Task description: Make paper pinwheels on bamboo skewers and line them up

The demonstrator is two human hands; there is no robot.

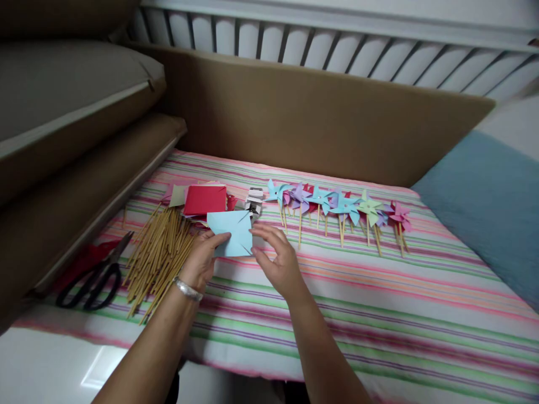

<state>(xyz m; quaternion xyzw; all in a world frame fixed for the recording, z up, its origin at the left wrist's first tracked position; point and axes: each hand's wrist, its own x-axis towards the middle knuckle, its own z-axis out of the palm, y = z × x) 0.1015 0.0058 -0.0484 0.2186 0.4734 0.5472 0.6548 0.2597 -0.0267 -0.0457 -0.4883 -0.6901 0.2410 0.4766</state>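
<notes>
A light blue paper square point(234, 225) with slits at its corners is held up over the bed. My left hand point(204, 258), with a silver bracelet at the wrist, grips its left side, thumb on top. At its right edge, my right hand point(275, 258) has thumb and fingertips on the paper near the lower right corner. Just behind lies a stack of coloured paper squares, a red sheet point(205, 200) on top. A pile of thin wooden sticks point(162, 252) lies beside my left hand.
Black-handled scissors point(97, 276) rest at the left by a red item point(86, 264). A small black-and-white package point(255, 201) stands behind the blue paper. Several finished paper pinwheels point(345, 206) lie in a row to the right. Brown cushions point(84, 90) and a brown board point(303, 118) border the striped cloth point(379, 320).
</notes>
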